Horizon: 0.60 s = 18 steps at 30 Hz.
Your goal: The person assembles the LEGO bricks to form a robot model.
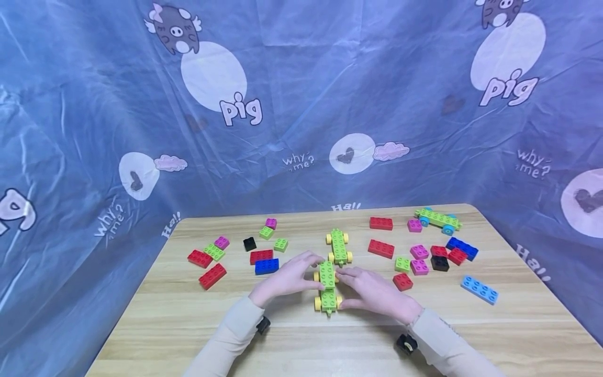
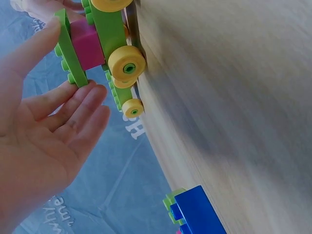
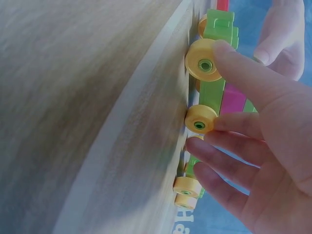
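Our left hand [image 1: 292, 275] pinches the green plastic plate [image 1: 327, 275]; our right hand [image 1: 374, 290], fingers spread, touches the yellow-wheeled green plastic car [image 1: 328, 302] below that pinch; we should press evenly.

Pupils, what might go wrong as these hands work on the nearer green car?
The green plate overhangs the magenta brick, so the left hand, pinching its ends, may tip it if it presses unevenly.
The near car rides on yellow wheels, so it could roll if the right hand, thumb on one, shifts.
A second car stands just ahead, so a forward slip might bump it.
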Motion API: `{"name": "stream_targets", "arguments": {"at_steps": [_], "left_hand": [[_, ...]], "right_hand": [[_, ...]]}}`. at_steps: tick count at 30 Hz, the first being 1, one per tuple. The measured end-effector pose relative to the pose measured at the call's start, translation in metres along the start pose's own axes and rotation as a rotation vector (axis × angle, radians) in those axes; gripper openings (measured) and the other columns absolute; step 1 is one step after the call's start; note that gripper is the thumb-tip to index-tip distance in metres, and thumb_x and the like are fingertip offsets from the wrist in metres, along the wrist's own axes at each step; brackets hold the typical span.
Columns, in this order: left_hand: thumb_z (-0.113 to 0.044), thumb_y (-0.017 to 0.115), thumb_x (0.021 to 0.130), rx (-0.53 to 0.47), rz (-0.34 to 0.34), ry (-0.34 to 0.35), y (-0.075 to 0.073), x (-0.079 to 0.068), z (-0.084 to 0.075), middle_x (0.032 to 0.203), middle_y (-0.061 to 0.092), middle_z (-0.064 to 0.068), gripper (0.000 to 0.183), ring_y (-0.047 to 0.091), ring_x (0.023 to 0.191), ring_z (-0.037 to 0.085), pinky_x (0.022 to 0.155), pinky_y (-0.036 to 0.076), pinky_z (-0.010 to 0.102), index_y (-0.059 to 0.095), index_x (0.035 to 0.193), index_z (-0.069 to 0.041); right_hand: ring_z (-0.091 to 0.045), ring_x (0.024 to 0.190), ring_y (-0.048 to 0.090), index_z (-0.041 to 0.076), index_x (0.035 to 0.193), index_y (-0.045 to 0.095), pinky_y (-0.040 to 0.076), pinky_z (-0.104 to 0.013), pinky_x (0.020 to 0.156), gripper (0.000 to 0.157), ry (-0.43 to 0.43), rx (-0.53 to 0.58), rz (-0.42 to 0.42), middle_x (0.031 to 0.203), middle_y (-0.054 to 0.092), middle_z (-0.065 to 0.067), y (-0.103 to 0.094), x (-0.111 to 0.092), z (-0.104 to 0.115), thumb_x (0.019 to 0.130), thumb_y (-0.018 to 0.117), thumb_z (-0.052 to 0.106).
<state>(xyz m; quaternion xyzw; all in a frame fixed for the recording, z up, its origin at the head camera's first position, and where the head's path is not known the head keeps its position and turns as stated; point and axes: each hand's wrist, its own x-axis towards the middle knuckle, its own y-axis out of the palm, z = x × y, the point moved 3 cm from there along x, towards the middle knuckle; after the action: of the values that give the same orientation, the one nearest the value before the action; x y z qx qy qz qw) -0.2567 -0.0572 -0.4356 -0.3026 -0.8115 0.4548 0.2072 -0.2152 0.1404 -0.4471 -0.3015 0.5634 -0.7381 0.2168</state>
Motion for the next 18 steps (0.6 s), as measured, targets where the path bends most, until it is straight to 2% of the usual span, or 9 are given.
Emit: {"name": "stream_targets", "arguments": {"at_steps": [18], "left_hand": [[-0.043, 0.068, 0.082, -0.021, -0.013, 0.004, 0.0013, -0.0031, -0.0001, 0.129, 0.054, 0.002, 0.067, 0.054, 0.119, 0.018, 0.103, 0.046, 0.035, 0.047, 0.135, -0.009]], "right_hand": [[-0.029, 0.12, 0.056, 0.006, 0.13, 0.054, 0.048, -0.042, 0.1, 0.072, 0.008, -0.019, 0.004, 0.135, 0.055, -0.013, 0.0013, -0.0019, -0.001, 0.076, 0.067, 0.053]]}}
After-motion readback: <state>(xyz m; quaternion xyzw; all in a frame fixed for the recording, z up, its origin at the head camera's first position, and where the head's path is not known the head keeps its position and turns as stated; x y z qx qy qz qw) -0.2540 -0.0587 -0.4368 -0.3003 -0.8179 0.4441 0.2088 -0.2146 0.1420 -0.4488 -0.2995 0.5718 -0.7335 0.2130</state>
